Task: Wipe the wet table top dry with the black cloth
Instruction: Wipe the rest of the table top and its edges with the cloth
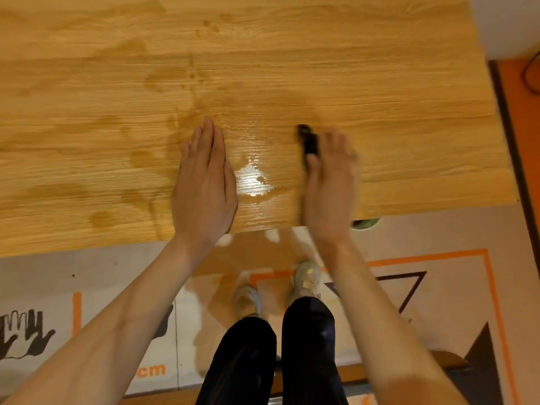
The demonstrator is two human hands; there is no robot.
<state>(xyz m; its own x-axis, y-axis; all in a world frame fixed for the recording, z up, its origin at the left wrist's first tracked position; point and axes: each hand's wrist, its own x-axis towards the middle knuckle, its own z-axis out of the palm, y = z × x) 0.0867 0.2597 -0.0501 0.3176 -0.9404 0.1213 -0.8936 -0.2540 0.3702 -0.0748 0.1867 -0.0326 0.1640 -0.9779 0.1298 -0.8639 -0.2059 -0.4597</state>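
Note:
The wooden table top (380, 83) fills the upper part of the head view and carries dark damp patches. A shiny puddle (254, 179) lies near its front edge, between my hands. My left hand (204, 182) lies flat on the wood left of the puddle, fingers straight and together. To the right of the puddle, my right hand (330, 185) is blurred, with its fingers spread as it presses down on the black cloth (309, 140). Only a narrow strip of the cloth shows by my thumb and forefinger; the rest is hidden under the palm.
The table's front edge runs just behind my wrists and its right edge slants down at the far right. A white object (508, 24) stands beyond the back right corner. Below lie a printed floor mat (438, 258), my shoes and legs, and a green thing (365, 223) under the edge.

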